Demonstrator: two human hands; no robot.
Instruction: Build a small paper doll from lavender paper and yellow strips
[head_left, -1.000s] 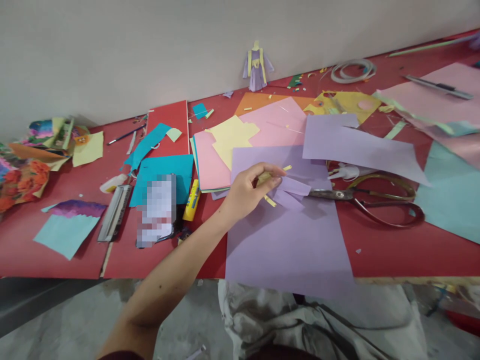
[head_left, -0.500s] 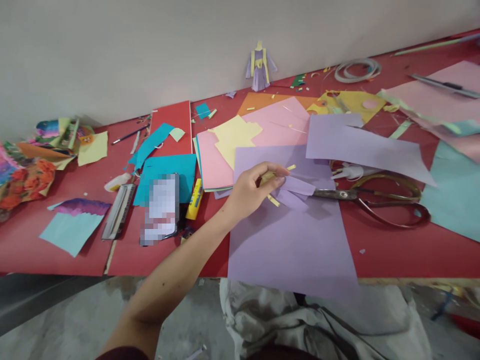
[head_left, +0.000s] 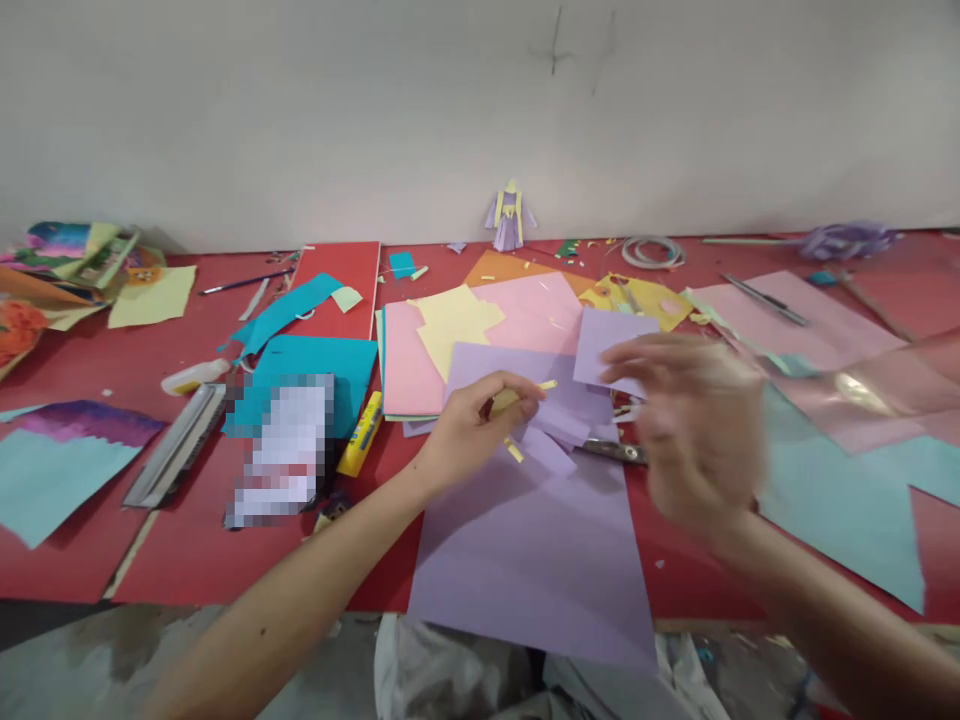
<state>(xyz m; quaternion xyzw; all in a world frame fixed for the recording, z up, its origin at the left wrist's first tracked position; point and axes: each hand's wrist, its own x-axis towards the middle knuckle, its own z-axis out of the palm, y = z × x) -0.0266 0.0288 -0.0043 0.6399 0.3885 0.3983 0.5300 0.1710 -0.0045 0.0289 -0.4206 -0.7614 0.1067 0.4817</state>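
Pinched in my left hand [head_left: 476, 425] is a small paper figure [head_left: 551, 447] of purple strips with pale yellow rolled ends sticking out. It is over a large purple sheet [head_left: 525, 560]. My right hand [head_left: 694, 430] is raised to the right of it, blurred, and whether its fingers hold anything is hard to see. Behind that hand lies a pair of scissors [head_left: 616, 451], its blades pointing left and its handles hidden. A second purple piece [head_left: 611, 335] lies beyond, partly covered by my right fingers. A finished-looking paper doll [head_left: 508, 217] leans against the wall.
A phone [head_left: 289, 445], a yellow glue stick [head_left: 361, 434], a metallic ruler-like case [head_left: 176, 445] and a glue bottle [head_left: 195, 377] lie on the left. Pink and light blue sheets [head_left: 840, 500] cover the right. The red table's front edge runs below.
My right hand has come into view from the right, over the scissors' handles. The view has tilted up, showing more wall. My left hand still holds the paper figure.
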